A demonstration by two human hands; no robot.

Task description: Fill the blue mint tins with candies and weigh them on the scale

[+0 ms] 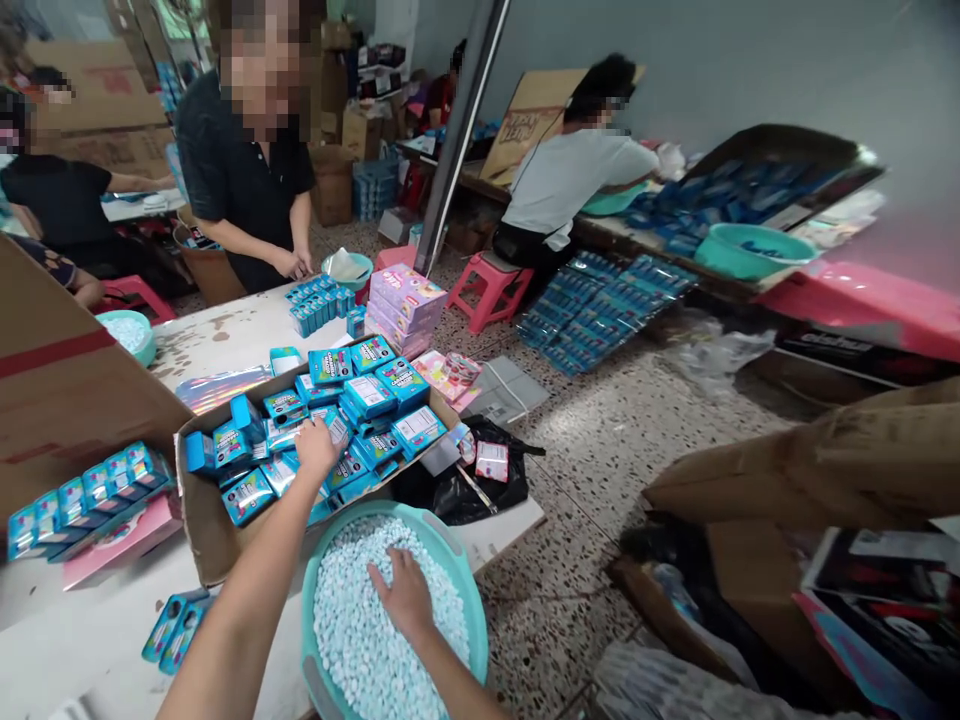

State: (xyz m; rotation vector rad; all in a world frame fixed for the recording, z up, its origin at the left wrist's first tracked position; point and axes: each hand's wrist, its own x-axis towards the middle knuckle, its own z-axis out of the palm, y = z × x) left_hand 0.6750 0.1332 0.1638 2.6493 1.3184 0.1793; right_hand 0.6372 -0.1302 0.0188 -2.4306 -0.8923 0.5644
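Observation:
My right hand [405, 592] lies spread on a heap of small white pellets [360, 630] in a teal plastic basin [390, 515], its fingers sunk among them. My left hand [316, 448] reaches into an open cardboard carton [210, 530] and rests on the small blue printed boxes [367, 395] piled loosely inside. Whether those fingers grip a box, I cannot tell. A row of similar boxes [86, 500] lies on the table left of the carton.
A co-worker's hands [291, 263] work at a row of blue boxes [319, 305] across the white table [217, 340]. Pink boxes [405, 310] stand stacked at the table's far edge, with a black plastic bag [476, 480] beyond the carton. Blister sheets [600, 310] lie on the speckled floor.

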